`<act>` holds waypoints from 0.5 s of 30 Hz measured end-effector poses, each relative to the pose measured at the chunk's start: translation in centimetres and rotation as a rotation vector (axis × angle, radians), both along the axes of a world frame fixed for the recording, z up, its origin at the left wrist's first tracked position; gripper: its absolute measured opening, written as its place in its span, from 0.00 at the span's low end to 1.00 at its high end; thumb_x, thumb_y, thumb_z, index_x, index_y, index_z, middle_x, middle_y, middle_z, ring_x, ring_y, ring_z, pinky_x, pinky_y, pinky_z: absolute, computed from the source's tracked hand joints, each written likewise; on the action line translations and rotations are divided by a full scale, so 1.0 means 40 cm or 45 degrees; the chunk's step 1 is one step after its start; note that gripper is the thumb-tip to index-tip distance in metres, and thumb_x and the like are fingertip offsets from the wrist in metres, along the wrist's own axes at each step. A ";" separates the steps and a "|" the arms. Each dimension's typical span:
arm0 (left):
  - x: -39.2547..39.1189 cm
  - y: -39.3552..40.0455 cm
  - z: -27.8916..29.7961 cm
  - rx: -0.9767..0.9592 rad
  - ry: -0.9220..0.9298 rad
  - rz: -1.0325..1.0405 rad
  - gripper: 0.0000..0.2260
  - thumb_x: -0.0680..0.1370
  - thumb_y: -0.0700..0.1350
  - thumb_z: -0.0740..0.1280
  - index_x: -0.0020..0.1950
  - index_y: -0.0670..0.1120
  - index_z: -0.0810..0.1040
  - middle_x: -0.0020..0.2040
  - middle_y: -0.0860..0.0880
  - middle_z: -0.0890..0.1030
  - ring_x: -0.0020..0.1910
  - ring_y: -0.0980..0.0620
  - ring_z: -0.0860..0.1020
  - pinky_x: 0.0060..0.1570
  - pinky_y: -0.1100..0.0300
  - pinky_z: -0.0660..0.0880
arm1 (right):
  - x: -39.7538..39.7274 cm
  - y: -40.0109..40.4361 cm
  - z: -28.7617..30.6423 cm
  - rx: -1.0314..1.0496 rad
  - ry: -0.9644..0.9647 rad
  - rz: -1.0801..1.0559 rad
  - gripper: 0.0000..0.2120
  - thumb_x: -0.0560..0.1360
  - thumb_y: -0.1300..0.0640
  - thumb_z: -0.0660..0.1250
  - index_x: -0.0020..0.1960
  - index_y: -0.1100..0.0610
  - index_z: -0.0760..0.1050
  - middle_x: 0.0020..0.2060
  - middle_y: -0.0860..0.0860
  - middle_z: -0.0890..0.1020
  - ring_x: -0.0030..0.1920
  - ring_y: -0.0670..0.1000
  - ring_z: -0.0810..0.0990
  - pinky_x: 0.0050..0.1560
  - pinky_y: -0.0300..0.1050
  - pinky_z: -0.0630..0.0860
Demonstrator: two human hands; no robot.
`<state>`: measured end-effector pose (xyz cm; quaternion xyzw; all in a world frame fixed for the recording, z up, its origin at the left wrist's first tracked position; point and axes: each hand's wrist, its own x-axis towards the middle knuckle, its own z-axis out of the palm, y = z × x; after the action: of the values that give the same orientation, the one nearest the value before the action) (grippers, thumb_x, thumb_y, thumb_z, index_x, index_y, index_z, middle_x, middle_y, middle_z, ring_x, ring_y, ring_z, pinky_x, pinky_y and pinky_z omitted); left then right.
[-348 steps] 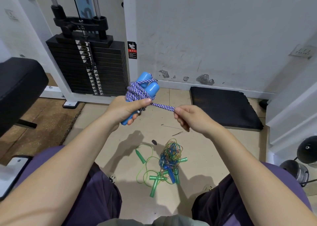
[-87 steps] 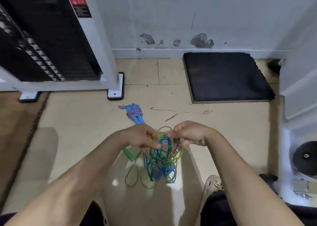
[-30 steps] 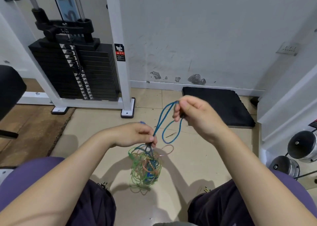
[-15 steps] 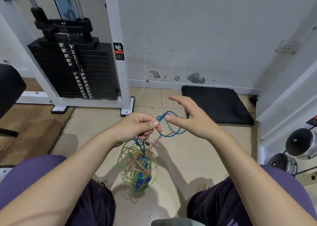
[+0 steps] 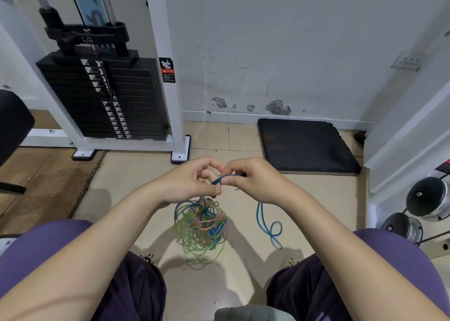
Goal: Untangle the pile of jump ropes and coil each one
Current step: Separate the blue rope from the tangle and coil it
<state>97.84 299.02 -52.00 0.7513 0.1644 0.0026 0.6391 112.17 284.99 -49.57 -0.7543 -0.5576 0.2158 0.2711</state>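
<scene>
Both hands raised together above the floor, fingertips nearly meeting. Left hand curled, pinching the top of the tangle of ropes, which hangs straight down from its fingers, between the knees. Green, blue and beaded pink strands mixed in that bundle; whether its lowest loops touch the tiles cannot be told. Right hand clenched on a blue rope, a short bent stretch of it pinched between thumb and forefinger just beside the left fingertips. From under the right palm, two blue strands dropping down and ending in a small loop near the right knee, apart from the tangle. Purple sleeves and dark trousers along the bottom edge.

Behind the hands: a black weight stack in a white frame at the left, a black mat against the scuffed wall at the right, dumbbell ends at the far right, a black pad at the left edge.
</scene>
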 end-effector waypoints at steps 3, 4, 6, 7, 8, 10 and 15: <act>0.005 -0.002 -0.012 0.158 -0.012 0.052 0.08 0.75 0.32 0.72 0.50 0.42 0.80 0.43 0.47 0.82 0.41 0.53 0.77 0.47 0.55 0.76 | -0.001 0.000 0.016 0.258 0.301 -0.087 0.06 0.77 0.61 0.69 0.43 0.54 0.81 0.29 0.51 0.75 0.31 0.43 0.69 0.34 0.39 0.66; 0.008 -0.001 -0.017 0.219 0.005 0.086 0.07 0.75 0.32 0.72 0.47 0.43 0.81 0.42 0.47 0.82 0.43 0.52 0.77 0.50 0.53 0.76 | 0.002 -0.002 0.026 0.371 0.442 -0.161 0.07 0.78 0.63 0.68 0.42 0.54 0.80 0.27 0.49 0.74 0.28 0.42 0.68 0.31 0.37 0.65; 0.014 -0.002 -0.027 0.276 0.043 0.146 0.07 0.76 0.33 0.71 0.43 0.45 0.82 0.39 0.49 0.82 0.41 0.53 0.77 0.48 0.55 0.75 | 0.017 -0.009 0.045 0.559 0.637 -0.289 0.09 0.78 0.63 0.66 0.41 0.55 0.78 0.25 0.47 0.71 0.25 0.45 0.67 0.28 0.37 0.64; 0.017 -0.003 -0.029 0.280 0.046 0.184 0.07 0.76 0.34 0.72 0.42 0.46 0.83 0.37 0.50 0.81 0.39 0.55 0.76 0.46 0.58 0.73 | 0.027 -0.014 0.054 0.615 0.638 -0.323 0.09 0.79 0.63 0.65 0.41 0.55 0.78 0.25 0.49 0.71 0.26 0.47 0.68 0.28 0.37 0.66; 0.020 -0.004 -0.029 0.270 0.036 0.224 0.07 0.77 0.36 0.72 0.41 0.47 0.83 0.36 0.51 0.82 0.38 0.57 0.76 0.43 0.61 0.72 | 0.037 -0.019 0.061 0.643 0.609 -0.340 0.09 0.79 0.62 0.65 0.41 0.56 0.78 0.26 0.51 0.72 0.26 0.48 0.70 0.30 0.36 0.68; 0.021 -0.003 -0.027 0.188 -0.015 0.256 0.08 0.78 0.38 0.70 0.41 0.47 0.84 0.38 0.51 0.84 0.39 0.58 0.79 0.44 0.67 0.74 | 0.058 -0.029 0.068 0.610 0.586 -0.355 0.08 0.79 0.61 0.66 0.41 0.57 0.79 0.29 0.52 0.75 0.28 0.48 0.73 0.33 0.35 0.70; 0.015 -0.008 -0.019 0.072 -0.021 0.122 0.07 0.79 0.39 0.69 0.50 0.36 0.84 0.43 0.48 0.86 0.42 0.58 0.82 0.42 0.68 0.74 | 0.080 -0.046 0.048 0.180 0.600 -0.268 0.08 0.73 0.50 0.73 0.48 0.54 0.80 0.34 0.55 0.81 0.33 0.47 0.78 0.38 0.40 0.70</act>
<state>98.44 298.72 -52.78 0.7604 0.1948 0.0441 0.6180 115.38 283.15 -47.64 -0.7163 -0.4113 0.3167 0.4663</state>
